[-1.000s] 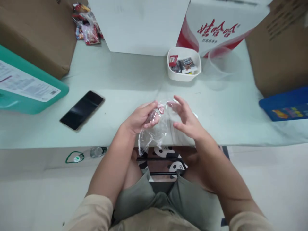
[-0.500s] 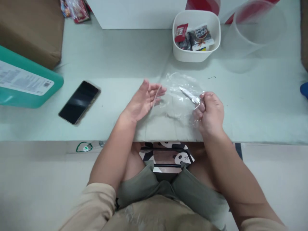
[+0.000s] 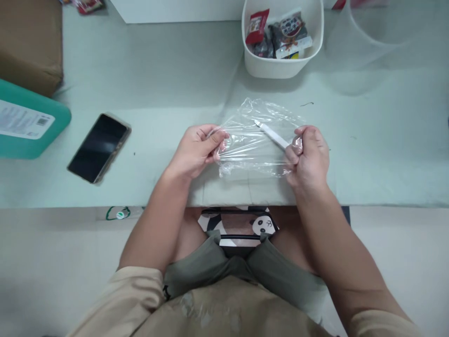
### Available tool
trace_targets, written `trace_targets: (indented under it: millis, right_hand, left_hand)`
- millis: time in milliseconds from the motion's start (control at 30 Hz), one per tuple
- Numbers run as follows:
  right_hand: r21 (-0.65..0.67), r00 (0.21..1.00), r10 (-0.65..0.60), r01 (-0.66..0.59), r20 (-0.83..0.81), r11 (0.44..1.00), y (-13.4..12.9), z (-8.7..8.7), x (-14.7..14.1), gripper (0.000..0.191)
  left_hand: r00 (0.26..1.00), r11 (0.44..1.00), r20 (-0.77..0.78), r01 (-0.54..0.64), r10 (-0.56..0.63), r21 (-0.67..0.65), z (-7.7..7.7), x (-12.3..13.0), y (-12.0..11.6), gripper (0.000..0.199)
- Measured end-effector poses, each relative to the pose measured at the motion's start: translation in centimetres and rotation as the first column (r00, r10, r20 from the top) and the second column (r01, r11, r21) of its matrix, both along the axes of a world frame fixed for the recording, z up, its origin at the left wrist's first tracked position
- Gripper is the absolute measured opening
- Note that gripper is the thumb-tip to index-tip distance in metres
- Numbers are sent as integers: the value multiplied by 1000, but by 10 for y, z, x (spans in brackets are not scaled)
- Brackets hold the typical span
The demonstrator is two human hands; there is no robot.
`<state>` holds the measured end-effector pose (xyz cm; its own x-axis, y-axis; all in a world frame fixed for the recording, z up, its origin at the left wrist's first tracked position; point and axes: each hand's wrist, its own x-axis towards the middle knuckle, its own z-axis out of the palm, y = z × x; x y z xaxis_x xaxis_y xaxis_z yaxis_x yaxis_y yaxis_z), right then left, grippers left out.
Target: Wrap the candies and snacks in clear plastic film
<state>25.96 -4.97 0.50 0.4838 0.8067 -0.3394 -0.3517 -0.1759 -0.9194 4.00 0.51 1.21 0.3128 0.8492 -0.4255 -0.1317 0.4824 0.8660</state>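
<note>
A clear plastic bag (image 3: 245, 140) is stretched between my two hands, above the front part of the table. My left hand (image 3: 205, 147) pinches its left side with fingers and thumb together. On the right, my right hand (image 3: 307, 157) is closed round the bag's other side and also grips a slim white and silver tool (image 3: 275, 136). The tool's narrow metal tip points up and left, across the plastic. Its lower end is hidden in my right hand.
A white bin (image 3: 277, 68) with small snack packets stands at the back, beside a translucent round container (image 3: 361, 61). A phone (image 3: 99, 147) lies at the left, near a green container (image 3: 52, 112) and a brown box (image 3: 31, 47).
My left hand has gone from open fingers to a pinch on the bag, and the plastic is now pulled taut. The view has shifted, so the bin appears higher and larger.
</note>
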Motion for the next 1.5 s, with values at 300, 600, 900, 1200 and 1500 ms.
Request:
trace_targets:
  millis: [300, 600, 900, 1200, 1500]
  right_hand:
    - [88, 995, -85, 89, -42, 992, -2, 2, -3, 45]
    - [172, 997, -38, 25, 69, 985, -4, -12, 4, 45]
    - [184, 993, -114, 108, 25, 977, 2, -11, -6, 38]
    - [190, 998, -55, 56, -11, 980, 3, -6, -13, 42]
    - [150, 986, -163, 155, 41, 976, 9, -18, 1, 27]
  left_hand:
    - [884, 981, 439, -99, 163, -166, -1, 16, -16, 35]
    - [979, 978, -4, 204, -205, -51, 2, 4, -19, 40]
    - [967, 970, 81, 238, -242, 56, 8, -26, -17, 20]
    - [986, 981, 29, 163, -161, -108, -1, 9, -16, 31]
    - [990, 990, 10, 141, -142, 14, 1, -20, -8, 27]
